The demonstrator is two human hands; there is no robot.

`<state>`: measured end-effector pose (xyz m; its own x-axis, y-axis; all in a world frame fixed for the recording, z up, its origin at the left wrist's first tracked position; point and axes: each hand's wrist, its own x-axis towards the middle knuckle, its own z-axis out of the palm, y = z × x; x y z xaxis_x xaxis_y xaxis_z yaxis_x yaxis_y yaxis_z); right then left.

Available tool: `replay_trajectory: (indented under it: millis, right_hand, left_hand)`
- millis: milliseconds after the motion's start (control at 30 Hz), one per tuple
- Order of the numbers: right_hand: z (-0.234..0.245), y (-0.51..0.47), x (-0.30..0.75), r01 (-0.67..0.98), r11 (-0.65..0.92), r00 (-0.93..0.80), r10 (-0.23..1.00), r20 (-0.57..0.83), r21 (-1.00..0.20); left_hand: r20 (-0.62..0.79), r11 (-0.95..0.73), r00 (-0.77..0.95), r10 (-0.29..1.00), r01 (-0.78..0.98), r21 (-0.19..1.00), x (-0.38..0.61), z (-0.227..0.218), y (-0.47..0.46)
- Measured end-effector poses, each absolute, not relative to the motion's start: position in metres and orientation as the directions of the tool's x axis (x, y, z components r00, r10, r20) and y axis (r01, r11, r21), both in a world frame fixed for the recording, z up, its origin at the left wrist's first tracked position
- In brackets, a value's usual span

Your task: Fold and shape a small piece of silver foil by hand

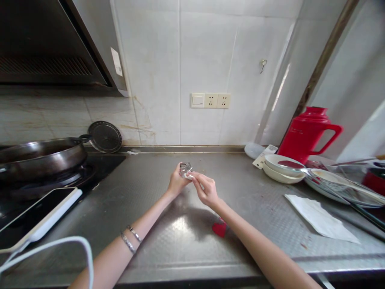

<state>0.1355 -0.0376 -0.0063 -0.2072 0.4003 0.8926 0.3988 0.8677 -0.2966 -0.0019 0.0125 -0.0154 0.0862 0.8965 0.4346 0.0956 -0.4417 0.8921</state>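
My left hand [177,181] is closed round a small, shiny, silvery object [185,166], held up over the steel counter. It might be glass or metal; I cannot tell which. Against its near side, my right hand [207,188] pinches a bit of white tissue [189,176] between thumb and fingers. Both hands meet near the middle of the view, and the fingers hide part of the object. Below my right wrist, a small red thing [219,229] lies on the counter, partly covered by my forearm.
On the left, a large pan [45,158] sits on the black stove, with a phone [45,216] and white cable in front. To the right are a red thermos [305,136], stacked bowls [284,174], plates with utensils, and a white paper napkin [321,218].
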Motion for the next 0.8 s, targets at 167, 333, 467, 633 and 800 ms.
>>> replay_trajectory:
  millis: [167, 333, 467, 633, 800]
  right_hand:
    - [0.001, -0.035, 0.138, 0.452, 0.849, -0.121, 0.364, 0.924, -0.275]
    - [0.007, -0.023, 0.151, 0.536, 0.809, -0.079, 0.332, 0.94, -0.241]
    - [0.002, -0.016, 0.155, 0.577, 0.788, -0.181, 0.38, 0.907, -0.215]
    - [-0.001, -0.018, 0.152, 0.564, 0.804, -0.331, 0.428, 0.841, -0.188]
    - [0.002, -0.025, 0.149, 0.53, 0.836, -0.368, 0.374, 0.851, -0.138]
  left_hand:
    - [0.454, -0.458, 0.064, 0.889, 0.15, 0.876, -0.004, -0.013, 0.014]
    - [0.503, -0.514, 0.11, 0.857, 0.254, 0.819, 0.002, -0.015, 0.008]
    - [0.525, -0.553, 0.178, 0.832, 0.314, 0.772, 0.009, -0.019, 0.002]
    - [0.586, -0.631, 0.233, 0.776, 0.3, 0.716, 0.014, -0.02, -0.003]
    - [0.589, -0.633, 0.232, 0.774, 0.319, 0.706, 0.014, -0.018, -0.005]
